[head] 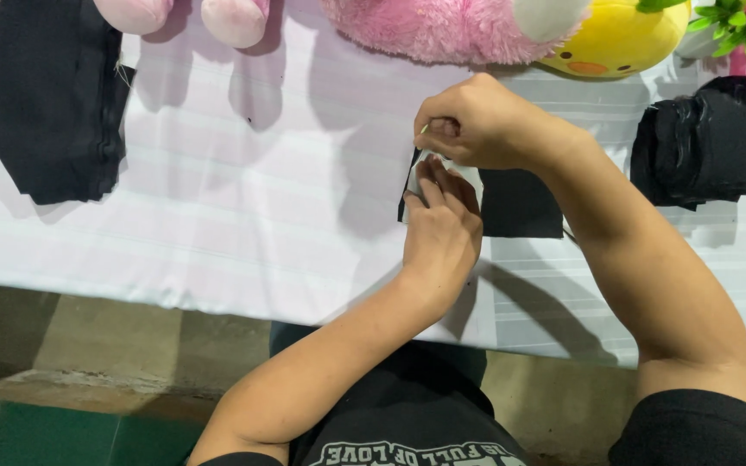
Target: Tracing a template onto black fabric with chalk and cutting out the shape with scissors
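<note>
A small black fabric piece point(520, 205) lies flat on the white striped tablecloth point(243, 216) in front of me. My left hand point(442, 229) presses its fingertips down on the piece's left edge, where a pale strip shows. My right hand point(477, 121) hovers just above that edge with its fingers pinched on something small and thin; I cannot make out what it is.
A stack of black cloth point(49, 99) sits at the far left, a crumpled black pile point(705, 142) at the right. Pink plush toys point(442, 30), a yellow plush duck point(619, 39) and green leaves point(740, 22) line the back edge.
</note>
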